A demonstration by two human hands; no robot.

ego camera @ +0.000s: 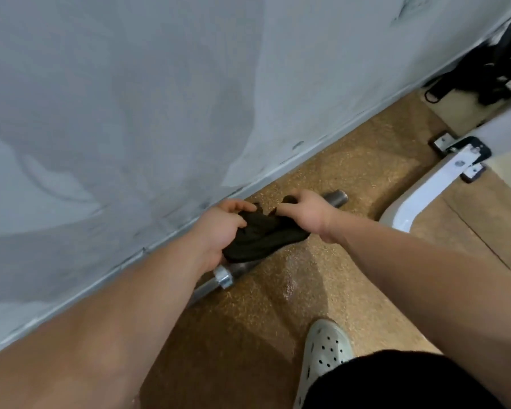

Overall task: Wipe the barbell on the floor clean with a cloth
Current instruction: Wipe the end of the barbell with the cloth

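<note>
I observe one barbell (335, 199) lying on the speckled brown floor (322, 261), close along the base of the grey wall (130, 113). Its sleeve end shows beyond my right hand, and its bright collar (223, 277) shows below my left wrist. The stretch between them is covered.

One dark cloth (263, 239) is bunched over that covered stretch of the bar. My left hand (219, 228) is curled over the nearer end of the cloth and grips it, thumb on top. My right hand (307, 214) is curled at the farther end, its fingertips pinching the cloth's upper edge. Whether either palm bears on the bar through the cloth I cannot tell.

Count: two hands, both on the cloth; one cloth; one barbell; one white perforated shoe (325, 349) on the floor near the bottom edge; one white metal frame (425, 187) to the right, well apart from the bar.
</note>
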